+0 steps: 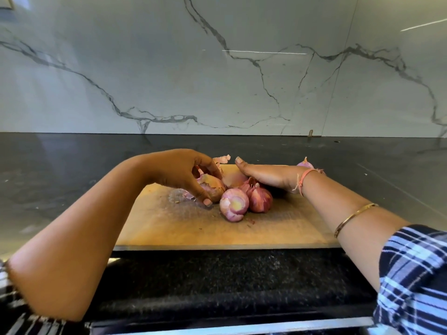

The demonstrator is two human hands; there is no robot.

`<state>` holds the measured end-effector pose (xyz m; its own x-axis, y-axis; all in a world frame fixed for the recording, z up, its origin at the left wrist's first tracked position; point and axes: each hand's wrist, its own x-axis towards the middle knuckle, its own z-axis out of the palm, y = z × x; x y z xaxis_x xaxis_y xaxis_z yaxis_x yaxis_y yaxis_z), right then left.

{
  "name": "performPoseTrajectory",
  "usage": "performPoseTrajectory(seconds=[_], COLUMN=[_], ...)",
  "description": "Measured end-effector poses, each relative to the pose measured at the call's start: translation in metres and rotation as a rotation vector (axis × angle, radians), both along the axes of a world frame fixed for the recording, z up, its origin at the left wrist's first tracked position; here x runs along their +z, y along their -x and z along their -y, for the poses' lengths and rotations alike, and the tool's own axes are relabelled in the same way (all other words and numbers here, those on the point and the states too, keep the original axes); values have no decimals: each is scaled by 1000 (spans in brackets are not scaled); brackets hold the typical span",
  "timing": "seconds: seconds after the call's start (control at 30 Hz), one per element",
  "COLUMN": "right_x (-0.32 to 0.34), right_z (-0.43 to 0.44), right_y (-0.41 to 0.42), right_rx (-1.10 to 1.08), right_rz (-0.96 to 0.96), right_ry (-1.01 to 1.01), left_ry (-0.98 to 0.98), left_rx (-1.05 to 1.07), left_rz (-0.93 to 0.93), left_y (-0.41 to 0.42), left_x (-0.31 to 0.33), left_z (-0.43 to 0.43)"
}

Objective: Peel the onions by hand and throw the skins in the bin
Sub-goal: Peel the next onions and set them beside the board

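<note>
Head view shows you working on a wooden cutting board (193, 228) at the near edge of a dark counter (72, 165). Your left hand (191, 170) arches over a brown-skinned onion (212, 187) left of centre. Its fingers curl round the onion and the thumb tip is planted on the board at the near side, probably to steady it while the papery layer comes away.

Your right hand (266, 176) lies flat, palm down with fingers straight and together. It rests over a patch of loose skins (232, 178) just behind the other bulbs. That looks like a sweeping or pinning posture to gather the peelings, not a grasp.

A peeled onion (234, 205) sits nearest you, touching a red onion (261, 200) on its right that keeps its outer skin. Another small onion (304, 163) peeks out beyond your right wrist at the far right. A curled skin scrap (222, 159) lies at the board's far edge.

No bin is in view, so the skins have yet to be thrown away.
</note>
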<state>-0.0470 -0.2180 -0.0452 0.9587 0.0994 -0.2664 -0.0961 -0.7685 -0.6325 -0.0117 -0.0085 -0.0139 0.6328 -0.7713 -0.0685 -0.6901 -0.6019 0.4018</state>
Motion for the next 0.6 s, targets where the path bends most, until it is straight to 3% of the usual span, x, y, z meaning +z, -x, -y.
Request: performPoseTrajectory(seconds=[0.17, 0.3, 0.4, 0.6], right_x=[4, 0, -4, 3], right_z=[5, 14, 20, 14], right_y=[4, -1, -3, -3], right_rx=[-22, -44, -106, -190], right_rz=[-20, 9, 131, 526], right_ry=[-78, -273, -405, -446], left_ry=[3, 31, 96, 289], left_rx=[1, -1, 10, 66], left_rz=[-17, -46, -62, -109], left_y=[-1, 0, 3, 3], left_x=[-1, 1, 5, 10], left_z=[1, -1, -3, -9])
